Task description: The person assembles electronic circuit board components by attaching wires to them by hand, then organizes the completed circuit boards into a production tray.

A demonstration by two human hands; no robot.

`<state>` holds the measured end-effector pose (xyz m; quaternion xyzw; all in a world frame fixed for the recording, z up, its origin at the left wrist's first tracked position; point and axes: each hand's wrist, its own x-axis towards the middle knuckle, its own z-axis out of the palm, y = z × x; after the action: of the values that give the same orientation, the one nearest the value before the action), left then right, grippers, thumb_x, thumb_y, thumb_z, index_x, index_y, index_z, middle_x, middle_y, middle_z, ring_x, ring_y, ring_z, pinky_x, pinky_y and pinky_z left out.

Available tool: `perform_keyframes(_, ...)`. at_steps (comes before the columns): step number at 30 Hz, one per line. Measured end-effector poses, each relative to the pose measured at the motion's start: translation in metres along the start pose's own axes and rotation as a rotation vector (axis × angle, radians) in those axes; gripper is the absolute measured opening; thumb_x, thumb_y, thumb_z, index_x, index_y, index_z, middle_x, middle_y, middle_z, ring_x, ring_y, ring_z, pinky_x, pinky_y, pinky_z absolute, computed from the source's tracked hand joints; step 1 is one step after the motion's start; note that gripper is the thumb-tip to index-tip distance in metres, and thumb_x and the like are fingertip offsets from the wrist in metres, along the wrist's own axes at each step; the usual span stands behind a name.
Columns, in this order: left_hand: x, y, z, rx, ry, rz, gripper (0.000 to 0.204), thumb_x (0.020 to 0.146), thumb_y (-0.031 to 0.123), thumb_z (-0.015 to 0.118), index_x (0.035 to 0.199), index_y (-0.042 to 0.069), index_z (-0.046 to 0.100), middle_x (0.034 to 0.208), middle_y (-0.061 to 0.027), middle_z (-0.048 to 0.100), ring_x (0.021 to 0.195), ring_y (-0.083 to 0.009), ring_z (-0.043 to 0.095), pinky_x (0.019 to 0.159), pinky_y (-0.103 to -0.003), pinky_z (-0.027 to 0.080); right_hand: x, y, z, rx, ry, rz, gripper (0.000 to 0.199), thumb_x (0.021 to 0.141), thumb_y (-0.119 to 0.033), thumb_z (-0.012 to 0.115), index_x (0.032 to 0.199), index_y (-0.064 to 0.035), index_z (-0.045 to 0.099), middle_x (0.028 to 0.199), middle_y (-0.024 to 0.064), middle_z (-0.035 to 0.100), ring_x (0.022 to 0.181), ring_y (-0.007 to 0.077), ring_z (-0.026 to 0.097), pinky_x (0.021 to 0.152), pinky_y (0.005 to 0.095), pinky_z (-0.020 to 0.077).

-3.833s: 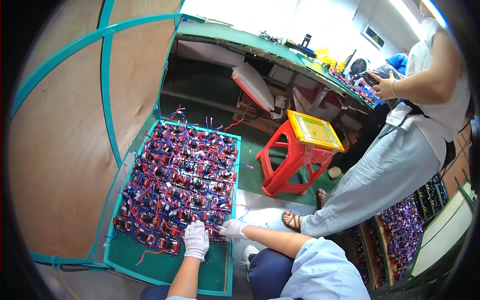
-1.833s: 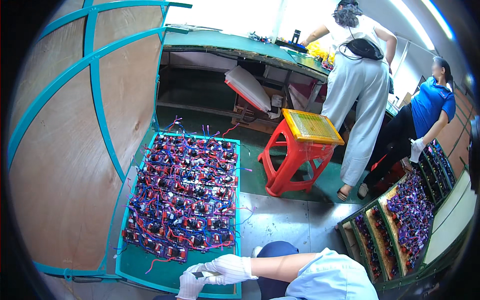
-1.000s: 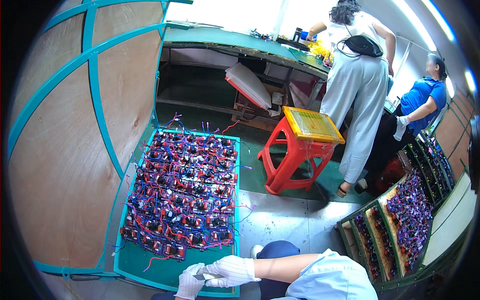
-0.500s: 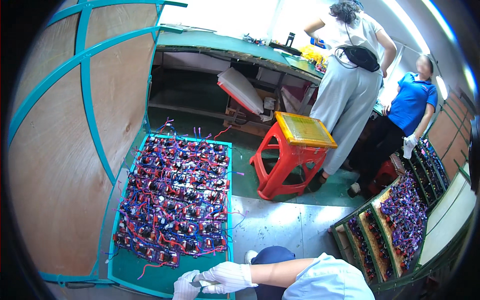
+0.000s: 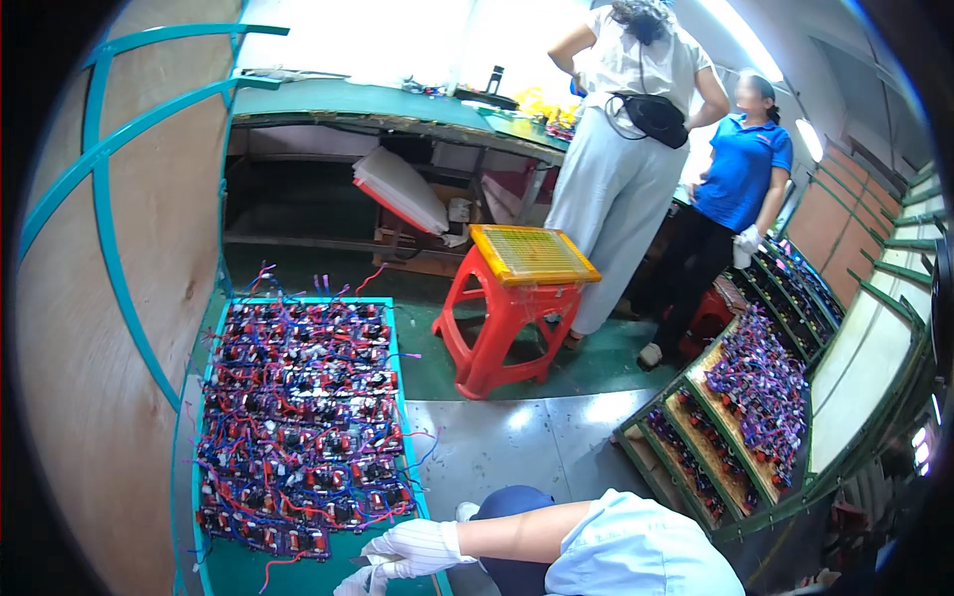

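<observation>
My right hand [image 5: 415,548], in a white striped glove, reaches in over the near end of the tray, its fingers bent and closed. Against its fingertips is my left hand [image 5: 362,582], gloved the same way and partly cut off by the lower edge; its visible fingers look closed. A small greyish bit shows where the hands meet, too small to name. Just beyond them, rows of circuit boards with red, blue and purple wires [image 5: 303,427] fill most of a green tray [image 5: 234,568] with a turquoise rim.
A red stool [image 5: 512,328] with a yellow-framed panel on top stands ahead. At right, a green-framed rack [image 5: 686,457] holds more wired boards. A plywood panel [image 5: 149,248] rises at left. Two people stand beyond, near a green workbench [image 5: 378,104].
The whole view has swung to the right, so the tray, stool and people sit further left. My gloved hands stay together at the tray's near end.
</observation>
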<state>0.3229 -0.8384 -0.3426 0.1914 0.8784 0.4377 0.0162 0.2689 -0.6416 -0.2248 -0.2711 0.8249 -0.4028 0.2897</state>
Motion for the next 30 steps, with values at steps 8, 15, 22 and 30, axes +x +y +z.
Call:
perform_keyframes(8, -0.042, -0.072, 0.053, -0.394, -0.592, -0.305, 0.031, 0.088, 0.034, 0.044, 0.081, 0.007, 0.059, 0.063, -0.0015, 0.055, 0.054, -0.0145, 0.051, 0.048, -0.032, 0.040, 0.007, 0.007, 0.014, 0.066, 0.060, 0.036, 0.026, 0.080, -0.028, 0.052, 0.086, -0.0022, 0.052, 0.069, 0.0132, 0.055, 0.065, 0.0313, 0.055, 0.060, 0.0381, 0.0422)
perform_keyframes(15, 0.015, -0.026, 0.037, 0.222, -0.695, -0.248, 0.038, 0.085, 0.033, 0.037, 0.086, 0.003, 0.059, 0.075, -0.0241, 0.058, 0.075, -0.0403, 0.056, 0.067, -0.045, 0.045, 0.023, 0.025, 0.002, -0.080, 0.196, -0.001, 0.024, 0.074, -0.030, 0.054, 0.077, -0.0069, 0.056, 0.071, 0.0161, 0.057, 0.068, 0.0339, 0.056, 0.063, 0.0410, 0.0451)
perform_keyframes(22, 0.037, -0.039, 0.027, -0.289, -0.609, -0.911, 0.056, 0.087, 0.046, 0.034, 0.060, 0.005, 0.062, 0.052, -0.0075, 0.058, 0.053, -0.0209, 0.058, 0.056, -0.032, 0.045, 0.031, 0.028, -0.032, 0.215, 0.474, -0.063, 0.023, 0.084, -0.020, 0.051, 0.098, -0.0037, 0.058, 0.071, 0.0022, 0.058, 0.061, 0.0085, 0.052, 0.055, 0.0239, 0.0444)
perform_keyframes(30, 0.021, -0.059, 0.021, -0.253, -0.618, -0.983, 0.054, 0.088, 0.044, 0.038, 0.068, 0.000, 0.062, 0.051, -0.0098, 0.059, 0.044, -0.0202, 0.058, 0.053, -0.029, 0.048, 0.047, 0.000, -0.052, 0.766, 0.336, 0.317, 0.041, 0.087, -0.029, 0.042, 0.112, 0.0015, 0.050, 0.073, 0.0048, 0.058, 0.052, 0.0080, 0.050, 0.050, 0.0193, 0.0400)
